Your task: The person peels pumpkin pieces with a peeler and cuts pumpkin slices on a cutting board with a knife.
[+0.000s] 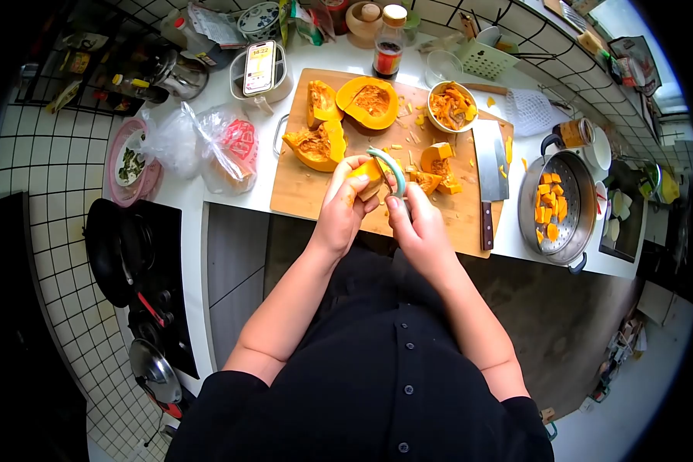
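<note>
My left hand (346,202) is closed around a small piece of orange pumpkin (367,171), above the front of the wooden cutting board (304,192). Against that piece is a peeler with a pale green frame (397,171), gripped in my right hand (418,223). Large pumpkin chunks with seedy flesh (316,146) and a halved pumpkin (368,102) lie at the board's left and back. Smaller pumpkin pieces (439,165) sit just beyond my right hand. A cleaver (490,165) rests flat along the board's right side. Scraps fill a white bowl (452,106) at the back.
At the right stands a steamer pot (566,204) holding cut pumpkin cubes (550,202). Plastic bags (227,150) lie left of the board. A phone (259,68) rests on a container behind them. A dark sauce bottle (389,46) stands at the back. Pans (115,250) occupy the stove at left.
</note>
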{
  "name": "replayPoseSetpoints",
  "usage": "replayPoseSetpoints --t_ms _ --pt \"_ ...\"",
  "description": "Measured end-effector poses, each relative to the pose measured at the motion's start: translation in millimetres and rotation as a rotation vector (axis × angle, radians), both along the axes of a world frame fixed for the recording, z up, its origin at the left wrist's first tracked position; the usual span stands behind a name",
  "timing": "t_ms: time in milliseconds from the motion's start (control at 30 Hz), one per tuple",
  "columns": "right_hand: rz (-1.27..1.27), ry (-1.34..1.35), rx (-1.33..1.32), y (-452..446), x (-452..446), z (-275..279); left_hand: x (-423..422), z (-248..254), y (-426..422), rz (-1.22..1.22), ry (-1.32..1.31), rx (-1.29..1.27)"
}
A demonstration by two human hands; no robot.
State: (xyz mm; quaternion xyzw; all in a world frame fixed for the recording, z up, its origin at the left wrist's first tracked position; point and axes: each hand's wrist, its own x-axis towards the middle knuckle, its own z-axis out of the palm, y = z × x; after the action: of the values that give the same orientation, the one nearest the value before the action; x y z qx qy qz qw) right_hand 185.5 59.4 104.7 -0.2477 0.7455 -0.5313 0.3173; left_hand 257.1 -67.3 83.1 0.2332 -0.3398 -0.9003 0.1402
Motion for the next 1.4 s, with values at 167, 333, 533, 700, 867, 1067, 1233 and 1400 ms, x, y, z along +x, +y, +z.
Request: replayPoseSetpoints --t_ms 167,333,533,700,867,1067,1233,1400 --pt "-0.044 -0.078 0.0 -2 -2 1 5 1 0 -0.069 -0.033 -0.018" --pt "-0.044 -0.121 0.063 -1 -2 0 7 -12 5 -0.107 -0.025 -0.108" --pt "-0.107 -0.108 -0.05 0 0 -2 10 -9 4 -0.276 -0.097 -0.159" --pt "-0.06 -0.061 -0.063 4 -4 -2 14 -5 2 -0.271 -0.022 -0.047" --pt "-0.068 -0.228 -0.123 13 -5 0 12 4 3 -0.159 0.027 -0.134" --pt "-0.002 0.023 -0.056 16 0 12 14 10 0 -0.177 0.063 -0.102" --pt "-0.015 0.105 -0.025 17 1 12 13 13 7 -0.17 -0.027 -0.174" --pt "-0.054 0.089 -0.028 17 6 8 14 11 11 -0.167 -0.037 -0.222"
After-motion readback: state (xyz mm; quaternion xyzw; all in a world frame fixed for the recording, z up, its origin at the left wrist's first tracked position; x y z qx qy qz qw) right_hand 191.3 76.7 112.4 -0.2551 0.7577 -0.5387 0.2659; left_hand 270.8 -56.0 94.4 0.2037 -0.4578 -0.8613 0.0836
